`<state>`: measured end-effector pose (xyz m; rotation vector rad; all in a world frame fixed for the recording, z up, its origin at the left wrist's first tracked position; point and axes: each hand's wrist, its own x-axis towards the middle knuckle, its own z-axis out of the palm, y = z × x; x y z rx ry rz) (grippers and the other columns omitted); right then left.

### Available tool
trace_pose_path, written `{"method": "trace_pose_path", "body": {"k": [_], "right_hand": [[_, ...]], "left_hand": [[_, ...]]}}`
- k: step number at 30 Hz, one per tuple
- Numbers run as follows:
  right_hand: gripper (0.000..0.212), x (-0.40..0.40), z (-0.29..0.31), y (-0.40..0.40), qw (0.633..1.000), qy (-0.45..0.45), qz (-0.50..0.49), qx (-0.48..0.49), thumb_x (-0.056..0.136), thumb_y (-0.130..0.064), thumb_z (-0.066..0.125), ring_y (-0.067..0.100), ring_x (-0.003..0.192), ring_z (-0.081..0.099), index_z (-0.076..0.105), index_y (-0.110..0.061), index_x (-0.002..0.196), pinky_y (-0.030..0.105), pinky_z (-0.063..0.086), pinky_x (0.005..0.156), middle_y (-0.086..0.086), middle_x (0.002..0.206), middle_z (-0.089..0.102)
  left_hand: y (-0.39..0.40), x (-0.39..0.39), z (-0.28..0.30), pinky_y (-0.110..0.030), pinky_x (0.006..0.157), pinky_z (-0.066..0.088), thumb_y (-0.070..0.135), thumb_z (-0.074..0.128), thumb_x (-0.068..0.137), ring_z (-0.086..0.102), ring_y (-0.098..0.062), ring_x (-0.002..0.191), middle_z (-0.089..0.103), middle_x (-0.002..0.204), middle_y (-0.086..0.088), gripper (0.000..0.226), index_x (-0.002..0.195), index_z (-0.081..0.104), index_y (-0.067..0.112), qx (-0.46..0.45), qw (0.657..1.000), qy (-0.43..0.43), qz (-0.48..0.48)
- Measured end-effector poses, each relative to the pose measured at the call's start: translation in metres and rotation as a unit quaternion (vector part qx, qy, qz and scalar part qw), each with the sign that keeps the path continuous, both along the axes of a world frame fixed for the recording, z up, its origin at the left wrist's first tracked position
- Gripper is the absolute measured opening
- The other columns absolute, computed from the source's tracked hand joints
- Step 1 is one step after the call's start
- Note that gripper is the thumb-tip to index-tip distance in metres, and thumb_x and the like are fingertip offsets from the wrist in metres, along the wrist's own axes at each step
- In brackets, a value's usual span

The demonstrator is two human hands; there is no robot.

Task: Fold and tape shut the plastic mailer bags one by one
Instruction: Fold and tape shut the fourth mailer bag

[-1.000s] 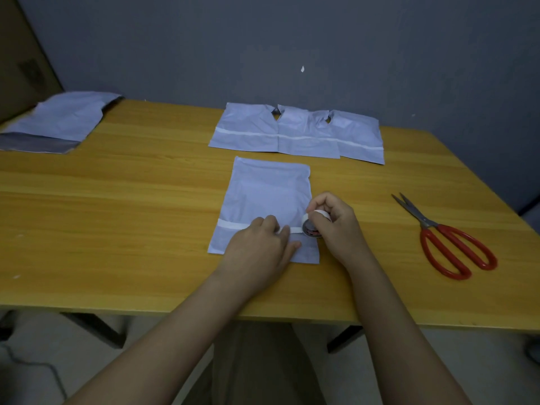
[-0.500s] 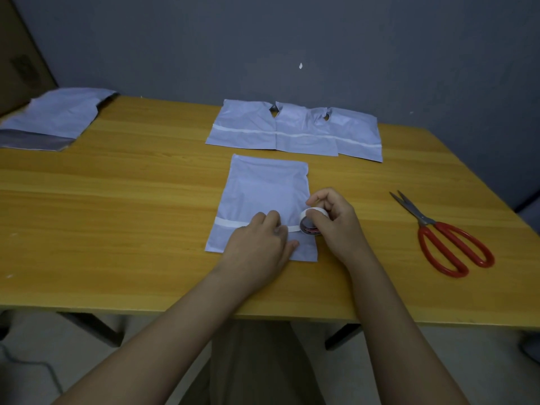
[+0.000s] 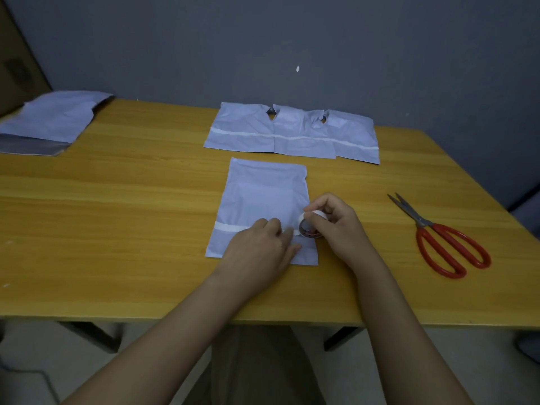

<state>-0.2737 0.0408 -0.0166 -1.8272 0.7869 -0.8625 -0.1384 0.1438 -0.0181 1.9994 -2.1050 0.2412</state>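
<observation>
A pale blue mailer bag lies flat on the wooden table in front of me, its near end folded up. A white strip of tape runs across the fold from the bag's left edge. My left hand lies on the bag's near part, fingers pressing the tape down. My right hand grips a small roll of white tape at the bag's right edge. The tape under my left hand is hidden.
Three taped mailer bags lie in a row near the table's far edge. A stack of unfolded bags sits at the far left corner. Red-handled scissors lie to the right. A grey wall stands behind the table.
My right hand with the roll has shifted very slightly along the bag's right edge. My left hand stays on the tape. The bag has not moved.
</observation>
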Motion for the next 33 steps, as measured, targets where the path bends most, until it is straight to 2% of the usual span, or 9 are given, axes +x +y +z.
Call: {"method": "trace_pose_path", "body": {"k": [3, 7, 10, 13, 15, 18, 22, 24, 33], "right_hand": [[0.013, -0.002, 0.002, -0.001, 1.0, 0.016, 0.011, 0.0, 0.09, -0.005, 0.062, 0.001, 0.066, 0.053, 0.059, -0.014, 0.081, 0.015, 0.043, 0.061, -0.008, 0.075, 0.056], [0.008, -0.011, 0.005, 0.0, 0.999, 0.037, 0.021, 0.003, 0.088, -0.013, 0.066, 0.002, 0.077, 0.058, 0.066, -0.021, 0.088, 0.017, 0.049, 0.069, -0.004, 0.088, 0.063], [0.015, -0.019, 0.007, 0.0, 0.998, 0.047, 0.031, 0.01, 0.086, -0.014, 0.066, 0.001, 0.084, 0.06, 0.068, -0.025, 0.096, 0.015, 0.049, 0.075, -0.001, 0.098, 0.066], [0.021, -0.021, 0.006, -0.001, 0.998, 0.054, 0.033, -0.007, 0.089, -0.01, 0.064, -0.006, 0.086, 0.06, 0.067, -0.027, 0.1, 0.011, 0.047, 0.075, -0.009, 0.1, 0.066], [0.021, -0.019, 0.003, -0.001, 0.998, 0.057, 0.023, -0.024, 0.091, -0.009, 0.061, -0.008, 0.089, 0.06, 0.067, -0.026, 0.102, 0.01, 0.046, 0.075, -0.012, 0.103, 0.066], [0.022, -0.015, -0.001, -0.003, 0.994, 0.082, 0.006, -0.072, 0.094, -0.013, 0.058, -0.006, 0.095, 0.058, 0.067, -0.029, 0.106, 0.009, 0.044, 0.075, -0.014, 0.105, 0.064], [0.024, -0.01, -0.003, -0.006, 0.98, 0.117, -0.001, -0.164, 0.095, -0.015, 0.055, -0.004, 0.077, 0.053, 0.069, -0.029, 0.109, 0.009, 0.037, 0.066, -0.019, 0.082, 0.053], [0.026, -0.008, -0.004, -0.007, 0.974, 0.124, 0.002, -0.191, 0.094, -0.013, 0.055, -0.003, 0.079, 0.051, 0.069, -0.029, 0.108, 0.01, 0.036, 0.067, -0.021, 0.081, 0.053], [0.035, 0.0, 0.02, -0.02, 0.975, 0.169, 0.078, -0.124, 0.09, -0.004, 0.055, -0.003, 0.097, 0.059, 0.068, -0.037, 0.091, 0.018, 0.046, 0.079, -0.023, 0.1, 0.064]], "left_hand": [[-0.001, 0.0, -0.006, -0.031, 0.072, 0.043, 0.043, 0.023, 0.101, 0.048, -0.02, 0.104, 0.05, 0.115, -0.004, 0.049, 0.136, 0.045, 0.017, 0.032, 0.999, -0.006, -0.008], [-0.003, -0.002, -0.006, -0.031, 0.05, 0.042, 0.044, 0.026, 0.092, 0.055, -0.022, 0.073, 0.057, 0.084, -0.006, 0.054, 0.098, 0.071, 0.013, 0.019, 1.0, 0.012, -0.006], [-0.006, 0.001, -0.014, -0.032, 0.056, 0.047, 0.043, 0.032, 0.087, 0.058, -0.023, 0.075, 0.06, 0.086, -0.007, 0.051, 0.088, 0.073, 0.012, -0.028, 0.999, 0.003, -0.02], [-0.005, -0.002, -0.01, -0.033, 0.068, 0.049, 0.045, 0.024, 0.089, 0.058, -0.023, 0.088, 0.06, 0.098, -0.006, 0.059, 0.097, 0.07, 0.009, -0.002, 0.998, 0.041, -0.04], [-0.005, -0.002, -0.012, -0.031, 0.067, 0.046, 0.046, 0.016, 0.089, 0.055, -0.021, 0.093, 0.059, 0.103, -0.004, 0.065, 0.106, 0.067, 0.009, 0.019, 0.996, 0.087, -0.027], [-0.004, 0.0, -0.02, -0.03, 0.062, 0.049, 0.042, 0.025, 0.092, 0.056, -0.019, 0.092, 0.061, 0.102, 0.001, 0.055, 0.105, 0.069, 0.012, -0.022, 0.99, 0.136, -0.016], [-0.002, 0.003, -0.026, -0.032, 0.061, 0.052, 0.041, 0.03, 0.089, 0.055, -0.018, 0.093, 0.061, 0.104, 0.004, 0.051, 0.108, 0.07, 0.015, -0.032, 0.986, 0.161, -0.012], [-0.003, 0.002, -0.026, -0.034, 0.061, 0.053, 0.041, 0.031, 0.089, 0.054, -0.018, 0.094, 0.06, 0.104, 0.004, 0.05, 0.109, 0.069, 0.015, -0.033, 0.985, 0.17, -0.009], [-0.001, 0.0, -0.024, -0.033, 0.069, 0.051, 0.029, 0.052, 0.095, 0.05, -0.017, 0.102, 0.058, 0.112, 0.002, 0.031, 0.119, 0.065, 0.014, -0.038, 0.983, 0.178, -0.008]]}}
